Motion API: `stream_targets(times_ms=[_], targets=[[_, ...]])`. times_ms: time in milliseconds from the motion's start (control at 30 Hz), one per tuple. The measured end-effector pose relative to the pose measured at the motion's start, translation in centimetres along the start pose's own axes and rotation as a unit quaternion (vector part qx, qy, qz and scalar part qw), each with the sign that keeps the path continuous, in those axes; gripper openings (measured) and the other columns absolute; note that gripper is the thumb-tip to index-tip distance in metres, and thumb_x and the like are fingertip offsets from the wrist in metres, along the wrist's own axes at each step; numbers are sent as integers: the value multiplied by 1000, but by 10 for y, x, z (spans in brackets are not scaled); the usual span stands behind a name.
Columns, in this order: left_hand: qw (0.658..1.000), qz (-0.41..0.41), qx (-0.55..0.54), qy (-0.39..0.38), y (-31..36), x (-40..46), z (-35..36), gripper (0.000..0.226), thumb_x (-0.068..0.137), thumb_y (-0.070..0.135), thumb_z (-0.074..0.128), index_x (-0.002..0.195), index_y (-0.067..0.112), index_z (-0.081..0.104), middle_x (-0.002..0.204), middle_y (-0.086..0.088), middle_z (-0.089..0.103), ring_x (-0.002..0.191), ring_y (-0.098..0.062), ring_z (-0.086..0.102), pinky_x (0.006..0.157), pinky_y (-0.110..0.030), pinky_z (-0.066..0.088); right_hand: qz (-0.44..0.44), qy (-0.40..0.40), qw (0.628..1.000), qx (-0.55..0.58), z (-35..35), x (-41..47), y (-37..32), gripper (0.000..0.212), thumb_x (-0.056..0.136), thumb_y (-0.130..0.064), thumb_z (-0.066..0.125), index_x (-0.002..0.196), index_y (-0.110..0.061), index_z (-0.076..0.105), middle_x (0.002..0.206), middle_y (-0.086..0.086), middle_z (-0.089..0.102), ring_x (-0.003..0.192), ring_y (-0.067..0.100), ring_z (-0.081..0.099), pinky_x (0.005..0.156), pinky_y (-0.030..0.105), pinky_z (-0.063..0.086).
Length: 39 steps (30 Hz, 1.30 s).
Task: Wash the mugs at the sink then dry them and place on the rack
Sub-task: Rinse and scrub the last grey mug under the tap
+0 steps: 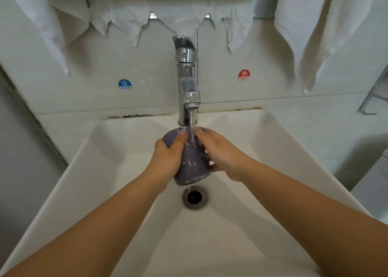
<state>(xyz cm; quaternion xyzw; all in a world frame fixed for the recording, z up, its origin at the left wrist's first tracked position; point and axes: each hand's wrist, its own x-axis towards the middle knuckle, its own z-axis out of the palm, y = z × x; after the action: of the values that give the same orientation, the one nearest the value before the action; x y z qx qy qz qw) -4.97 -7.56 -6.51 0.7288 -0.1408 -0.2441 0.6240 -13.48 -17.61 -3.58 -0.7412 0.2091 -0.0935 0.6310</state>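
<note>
Right now a grey speckled mug (190, 163) is held over the middle of the white sink (109, 192), between both hands, just above the drain (194, 196). It is tilted, its base toward the person and its mouth toward the back edge of the sink. Water (192, 123) runs from the chrome faucet (186, 77) onto the mug's upper side, between the two thumbs. The left hand (168, 159) grips the mug's left side, fingers curled round it and the thumb lying along the top. The right hand (218, 152) holds the right side the same way, with the thumb up near the rim and the fingers wrapped underneath; the mug's handle cannot be made out. Both forearms reach in from the sink's near corners. Behind the faucet the tiled wall (273, 83) carries a blue COLD sticker (125, 85) to the left and a red HOT sticker (244, 75) to the right. White towels (310, 24) hang along the top of the wall, and a metal rack (375, 96) shows partly at the far right.
</note>
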Motion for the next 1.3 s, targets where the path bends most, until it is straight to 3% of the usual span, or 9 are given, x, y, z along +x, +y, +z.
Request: stream_targets(times_ms=[133, 267, 367, 533, 733, 833, 933, 1133, 1300], targets=[[999, -2, 34, -22, -2, 0, 1, 66, 88, 58, 55, 136, 15, 36, 125, -5, 58, 108, -22, 61, 89, -39, 53, 47, -17, 999, 22, -8, 0, -1, 28, 101, -39, 34, 121, -29, 52, 101, -5, 57, 94, 17, 59, 84, 40, 54], [997, 8, 62, -36, -4, -2, 4, 109, 46, 58, 84, 136, 20, 38, 123, -5, 61, 104, -25, 65, 86, -44, 57, 78, -18, 996, 47, -12, 2, 2, 35, 98, -45, 39, 125, -27, 53, 113, 2, 58, 108, 25, 58, 95, 46, 50], [1000, 10, 19, 0, 1, -3, 5, 72, 77, 55, 70, 133, 18, 45, 117, -6, 65, 96, -22, 67, 71, -32, 57, 96, -40, 989, 102, -12, 5, 4, 40, 96, -55, 39, 121, -29, 55, 118, 4, 60, 111, 27, 58, 97, 48, 49], [999, -31, -7, 3, 4, -2, 3, 55, 96, 61, 32, 135, 23, 46, 119, -7, 64, 104, -25, 64, 92, -45, 53, 119, -25, 970, 212, -11, 8, 11, 36, 96, -53, 41, 111, -28, 63, 110, 3, 67, 103, 24, 62, 89, 42, 53], [999, 1, 8, -47, 3, -7, 5, 82, 66, 49, 80, 134, 21, 44, 119, -5, 64, 104, -25, 65, 92, -46, 54, 119, -106, 950, 270, -13, 6, 14, 32, 95, -36, 48, 97, -12, 68, 89, 7, 75, 89, 22, 69, 83, 34, 54], [999, 37, 15, -26, 7, -10, 8, 36, 89, 48, 61, 116, 24, 57, 104, -4, 70, 94, -19, 68, 81, -36, 56, 107, -111, 950, 270, -13, 6, 15, 27, 95, -29, 48, 95, -11, 68, 90, 6, 74, 84, 19, 69, 79, 31, 54], [999, 29, 11, -4, 10, -10, 6, 36, 100, 53, 29, 99, 31, 58, 98, -3, 68, 92, -17, 65, 81, -32, 52, 107, -120, 952, 262, -12, 6, 18, 27, 96, -26, 48, 106, -8, 67, 108, 10, 70, 100, 25, 67, 86, 35, 54], [995, 39, 66, -58, 5, -5, 2, 60, 75, 44, 76, 125, 20, 54, 108, -3, 69, 95, -17, 68, 76, -31, 57, 98, -110, 957, 251, -16, 7, 19, 28, 98, -26, 46, 105, -8, 66, 104, 10, 71, 98, 24, 66, 84, 33, 55], [998, 53, 41, 11, 7, -7, 9, 40, 94, 53, 48, 112, 19, 57, 96, 0, 68, 84, -9, 64, 61, -19, 45, 93, -89, 962, 241, -13, 10, 21, 37, 96, -30, 52, 122, -6, 62, 119, 12, 67, 112, 27, 63, 88, 34, 55]])
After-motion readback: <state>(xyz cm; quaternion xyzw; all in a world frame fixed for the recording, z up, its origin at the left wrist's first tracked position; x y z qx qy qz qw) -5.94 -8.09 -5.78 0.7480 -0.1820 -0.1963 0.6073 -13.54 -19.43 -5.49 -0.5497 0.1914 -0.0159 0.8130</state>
